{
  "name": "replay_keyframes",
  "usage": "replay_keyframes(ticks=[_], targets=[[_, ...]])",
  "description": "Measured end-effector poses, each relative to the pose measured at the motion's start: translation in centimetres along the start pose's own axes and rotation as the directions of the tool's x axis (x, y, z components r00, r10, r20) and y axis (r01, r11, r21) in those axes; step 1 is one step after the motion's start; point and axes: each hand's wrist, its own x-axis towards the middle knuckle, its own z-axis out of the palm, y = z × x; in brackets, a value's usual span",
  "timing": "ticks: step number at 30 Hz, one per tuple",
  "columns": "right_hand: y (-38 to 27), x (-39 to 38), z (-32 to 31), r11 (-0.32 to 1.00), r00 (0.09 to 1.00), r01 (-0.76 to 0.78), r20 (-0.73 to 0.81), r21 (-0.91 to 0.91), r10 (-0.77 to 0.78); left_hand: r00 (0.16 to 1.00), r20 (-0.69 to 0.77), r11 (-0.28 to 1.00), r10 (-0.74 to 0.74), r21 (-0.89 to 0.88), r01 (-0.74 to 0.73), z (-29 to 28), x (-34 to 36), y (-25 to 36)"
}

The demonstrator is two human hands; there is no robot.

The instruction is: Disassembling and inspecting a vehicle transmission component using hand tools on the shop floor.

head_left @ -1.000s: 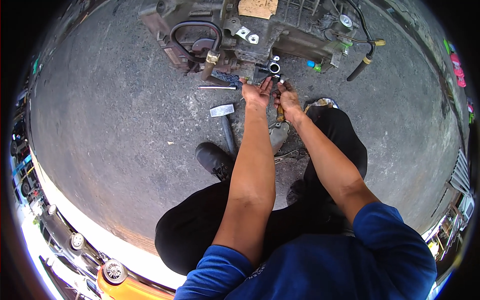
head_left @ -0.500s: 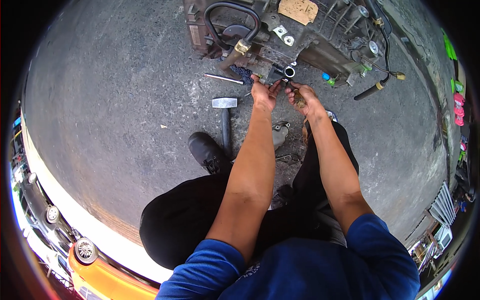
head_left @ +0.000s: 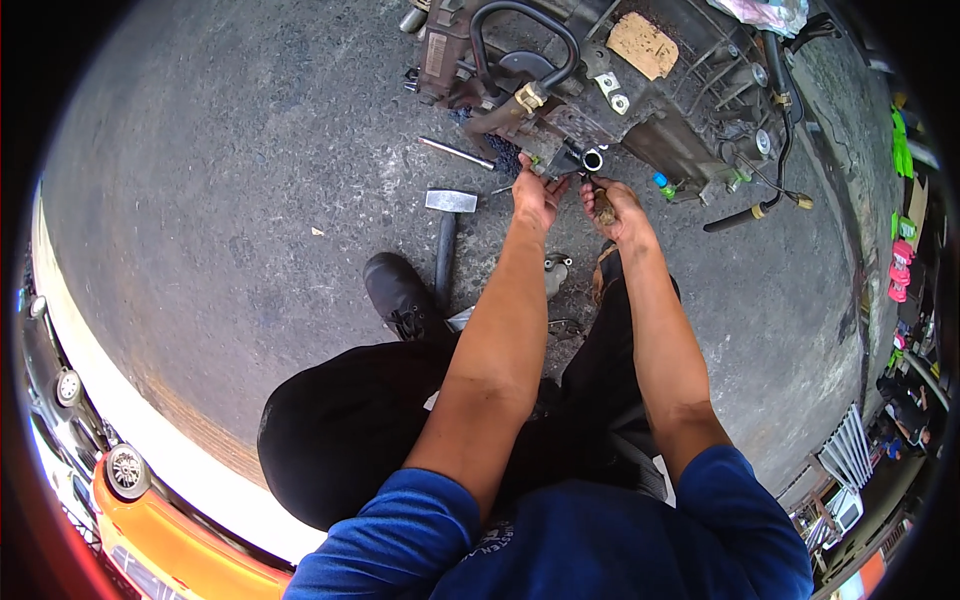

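Observation:
A greasy gearbox or engine unit (head_left: 650,130) lies on the floor ahead of me. From its near side juts a dark housing (head_left: 567,160) beside a round, bright-rimmed opening (head_left: 593,161). My left hand (head_left: 537,196) grips this housing, thumb on its left and fingers at its near side. In my right hand (head_left: 622,212) is a screwdriver-like tool, its brownish handle (head_left: 604,207) enclosed by my fingers. Its dark upper end meets the area just under the round opening; the tip is hidden.
A hammer (head_left: 447,240) lies left of my arms, near my shoe (head_left: 400,295). Past it is a metal rod (head_left: 456,153). A grey metal part (head_left: 556,272) rests between my forearms. A black hose (head_left: 735,220) reaches the floor at right. Cardboard (head_left: 643,46) lies atop the unit.
The view has shifted, so the unit sits further right and shows more of its far side. Both hands keep their hold at the same housing, with the left fingers slightly further apart.

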Motion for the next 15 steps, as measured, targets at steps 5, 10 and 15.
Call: replay_keyframes(ticks=[5,10,15], targets=[[6.7,0.6,0.7,0.663,0.818,0.407,-0.072,-0.629,-0.570,1.000,-0.010,1.000,0.016,0.009,-0.015,-0.2,0.2,0.4],[7.0,0.2,1.4,0.395,0.591,0.490,-0.037,-0.777,-0.806,0.999,-0.050,1.000,-0.012,-0.001,0.012,0.2,-0.1,0.6],[3.6,0.2,1.7,0.781,0.939,0.154,-0.156,-0.605,-0.306,0.999,-0.044,0.999,-0.028,-0.031,0.027,0.0,-0.2,0.7]])
